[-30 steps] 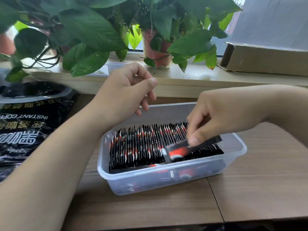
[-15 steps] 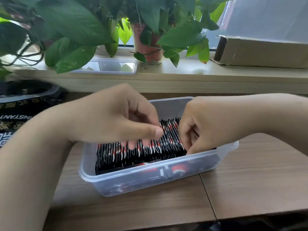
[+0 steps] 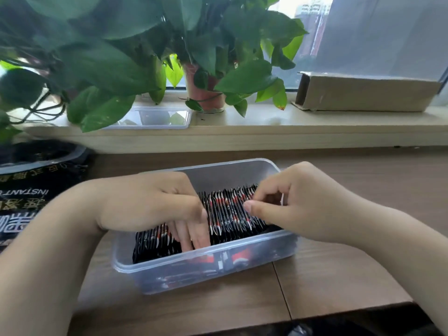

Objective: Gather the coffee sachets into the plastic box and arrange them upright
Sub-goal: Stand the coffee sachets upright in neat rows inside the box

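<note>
Fingers [image 3: 191,236] of the left hand [image 3: 150,204] end unseen among black-and-red coffee sachets [image 3: 228,209] — right hand [image 3: 298,204] masks the row's end; black printed bag [image 3: 24,197] cut off at left edge.

Perhaps an office: wooden desk [image 3: 339,275], windowsill [image 3: 315,127], potted plants [image 3: 206,90]

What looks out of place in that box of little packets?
A few coffee sachets lie flat against the near wall of the plastic box, their red and white showing through it. The upright row behind them stands on edge, leaning slightly.
</note>
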The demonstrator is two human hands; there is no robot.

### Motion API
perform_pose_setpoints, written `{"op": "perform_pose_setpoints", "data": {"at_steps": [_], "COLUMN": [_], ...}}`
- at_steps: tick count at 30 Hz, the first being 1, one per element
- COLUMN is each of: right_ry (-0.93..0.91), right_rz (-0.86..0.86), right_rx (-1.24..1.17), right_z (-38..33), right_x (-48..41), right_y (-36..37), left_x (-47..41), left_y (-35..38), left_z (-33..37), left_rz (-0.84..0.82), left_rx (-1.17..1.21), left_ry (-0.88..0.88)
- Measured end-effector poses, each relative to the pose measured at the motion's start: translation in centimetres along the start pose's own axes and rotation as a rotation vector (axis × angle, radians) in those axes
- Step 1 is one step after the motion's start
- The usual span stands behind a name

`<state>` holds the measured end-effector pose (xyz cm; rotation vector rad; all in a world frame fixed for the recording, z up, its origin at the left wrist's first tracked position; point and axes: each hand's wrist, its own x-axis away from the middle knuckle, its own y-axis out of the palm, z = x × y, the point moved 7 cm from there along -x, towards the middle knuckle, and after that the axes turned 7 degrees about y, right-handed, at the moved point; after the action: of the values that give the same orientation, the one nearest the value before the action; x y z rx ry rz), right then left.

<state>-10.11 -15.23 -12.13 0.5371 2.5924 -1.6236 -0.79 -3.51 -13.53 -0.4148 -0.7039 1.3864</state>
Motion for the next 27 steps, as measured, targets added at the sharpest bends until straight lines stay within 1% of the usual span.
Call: {"op": "perform_pose_setpoints", "data": {"at_steps": [5, 7, 9, 10, 13, 14, 15, 17, 19, 21, 24, 27], "right_ry": [-0.170, -0.245, -0.254, -0.235, -0.168, -0.148, -0.121, -0.031, 0.062, 0.133, 0.174, 0.201], "right_rz": [-0.039, -0.023, 0.009, 0.037, 0.212, 0.262, 0.276, 0.200, 0.057, -0.055, -0.097, -0.123], "right_rx": [0.120, 0.155, 0.136, 0.115, 0.045, 0.029, 0.024, 0.031, 0.068, 0.111, 0.138, 0.146], "right_z": [-1.1, -1.4, -1.2, -1.0, -1.1, -1.4, -1.8, -2.5, -2.6, -2.2, -1.6, -1.0], "right_x": [1.5, 2.4, 3.1, 3.2, 3.1, 2.8, 2.5, 1.3, 0.7, 0.7, 1.1, 1.5], "right_y": [-0.2, -0.3, -0.3, -0.4, -1.7, -2.1, -2.2, -1.7, -0.3, 0.8, 1.1, 0.8], "left_x": [1.1, 2.1, 3.1, 3.4, 5.5, 5.9, 6.0, 5.5, 4.8, 4.4, 4.5, 4.5], "left_y": [-0.5, -0.9, -1.1, -1.3, -3.0, -3.1, -3.0, -2.7, -2.1, -1.6, -1.3, -0.8], "left_z": [0.8, 0.0, 0.0, 0.4, 1.9, 2.1, 2.0, 1.1, 0.1, -0.9, -1.5, -1.3], "left_rz": [0.092, 0.140, 0.220, 0.325, 0.833, 0.936, 0.977, 0.946, 0.842, 0.752, 0.666, 0.560], "left_rx": [-0.089, -0.157, -0.179, -0.199, -0.460, -0.528, -0.556, -0.550, -0.517, -0.473, -0.408, -0.466], "left_ry": [-0.029, -0.074, -0.072, -0.042, 0.043, 0.035, 0.004, -0.102, -0.205, -0.243, -0.283, -0.308]}}
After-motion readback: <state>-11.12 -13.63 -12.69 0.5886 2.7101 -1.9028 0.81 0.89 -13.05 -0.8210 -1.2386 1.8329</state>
